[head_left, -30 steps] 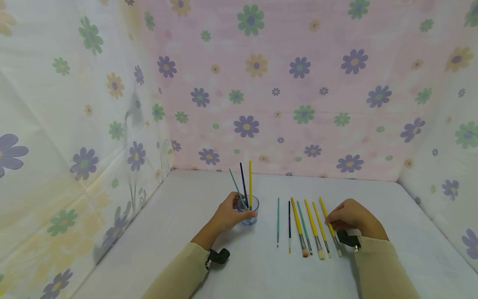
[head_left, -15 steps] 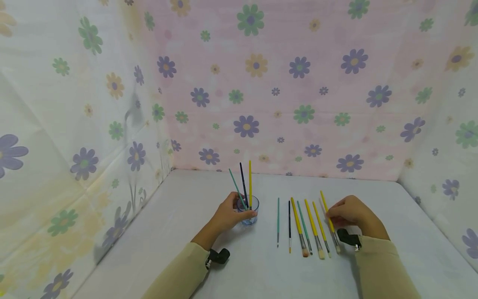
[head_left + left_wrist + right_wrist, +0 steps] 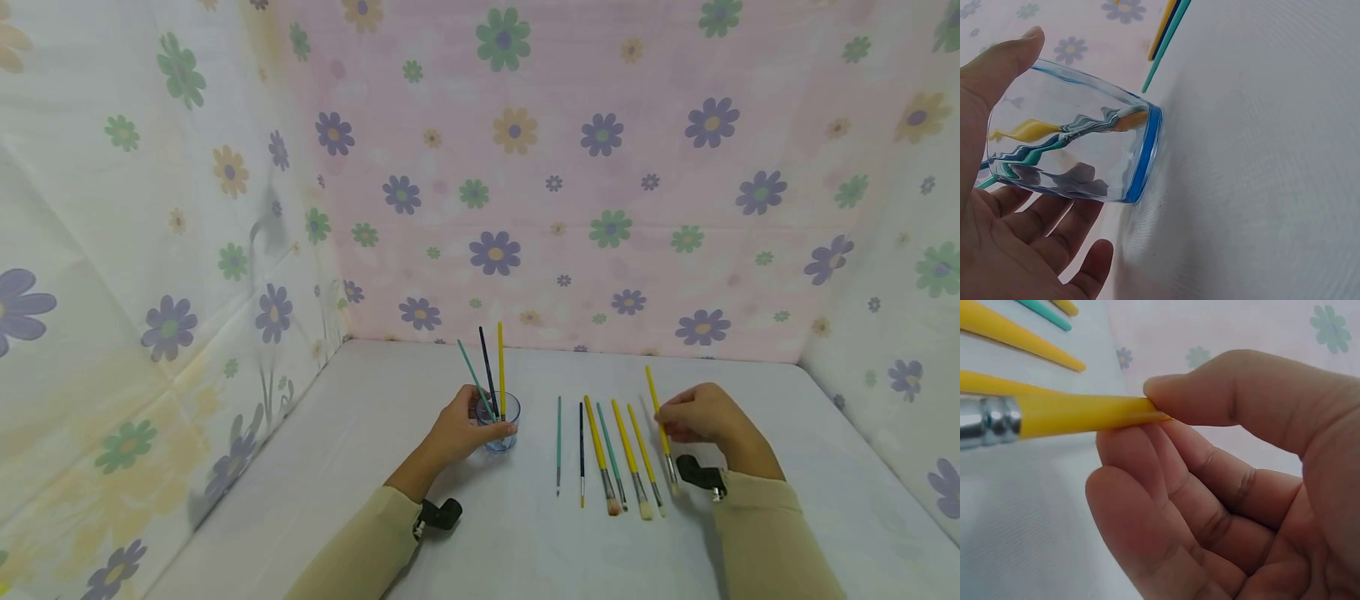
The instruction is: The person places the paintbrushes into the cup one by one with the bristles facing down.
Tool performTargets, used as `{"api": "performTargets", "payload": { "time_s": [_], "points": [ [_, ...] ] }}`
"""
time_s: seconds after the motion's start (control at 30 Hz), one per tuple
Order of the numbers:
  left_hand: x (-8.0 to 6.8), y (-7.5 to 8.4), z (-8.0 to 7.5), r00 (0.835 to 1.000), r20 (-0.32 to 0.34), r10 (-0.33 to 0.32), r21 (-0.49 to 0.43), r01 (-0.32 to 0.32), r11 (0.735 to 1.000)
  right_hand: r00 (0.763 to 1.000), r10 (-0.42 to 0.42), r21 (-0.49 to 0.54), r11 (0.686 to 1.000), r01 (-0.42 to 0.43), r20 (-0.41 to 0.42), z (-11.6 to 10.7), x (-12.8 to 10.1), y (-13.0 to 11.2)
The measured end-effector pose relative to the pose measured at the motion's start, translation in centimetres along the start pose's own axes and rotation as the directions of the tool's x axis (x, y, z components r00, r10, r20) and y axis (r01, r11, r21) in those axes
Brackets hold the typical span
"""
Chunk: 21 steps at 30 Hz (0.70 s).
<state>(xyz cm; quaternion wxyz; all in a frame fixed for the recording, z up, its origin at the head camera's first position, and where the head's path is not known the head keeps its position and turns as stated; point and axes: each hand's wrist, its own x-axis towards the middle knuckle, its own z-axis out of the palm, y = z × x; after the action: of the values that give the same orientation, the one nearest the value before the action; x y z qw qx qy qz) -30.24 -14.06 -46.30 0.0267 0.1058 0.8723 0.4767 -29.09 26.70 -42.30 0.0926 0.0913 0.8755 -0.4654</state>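
My left hand [image 3: 459,432] holds a clear drinking glass [image 3: 1094,153] with a blue base, thumb on one side and fingers on the other. Three paintbrushes lean in it, bristles down: a teal one [image 3: 472,367], a dark blue one [image 3: 486,354] and a yellow one [image 3: 501,358]. Between thumb and fingertips, my right hand [image 3: 708,421] pinches a yellow paintbrush [image 3: 1063,414] by its handle. In the head view this brush is tilted up, its pale bristles lowest, just right of the row of other brushes. Whether the bristles touch the table cannot be told.
Several paintbrushes lie side by side on the white table [image 3: 525,542], handles away from me. From left come a teal one [image 3: 558,442], a dark one [image 3: 581,446], then yellow ones [image 3: 624,433] with another teal one [image 3: 609,442] among them. Flowered cloth walls [image 3: 555,250] enclose the table.
My right hand has raised the yellow paintbrush from the table, its handle end now higher and its bristles away from where they lay. The left hand keeps its place on the glass.
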Motion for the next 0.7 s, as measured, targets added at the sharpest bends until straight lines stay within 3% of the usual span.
{"api": "performTargets", "payload": {
  "time_s": [0.4,0.7],
  "points": [
    [-0.1,0.1,0.3,0.999,-0.02,-0.03,0.029,0.031,0.999,0.999,-0.028,0.011,1.0,0.028,-0.035,-0.2,-0.4,-1.1],
    [0.3,0.0,0.2,0.999,-0.029,-0.044,-0.005,0.044,0.999,0.996,-0.067,0.029,0.997,0.068,-0.053,-0.5,-0.8,-2.1]
  ]
}}
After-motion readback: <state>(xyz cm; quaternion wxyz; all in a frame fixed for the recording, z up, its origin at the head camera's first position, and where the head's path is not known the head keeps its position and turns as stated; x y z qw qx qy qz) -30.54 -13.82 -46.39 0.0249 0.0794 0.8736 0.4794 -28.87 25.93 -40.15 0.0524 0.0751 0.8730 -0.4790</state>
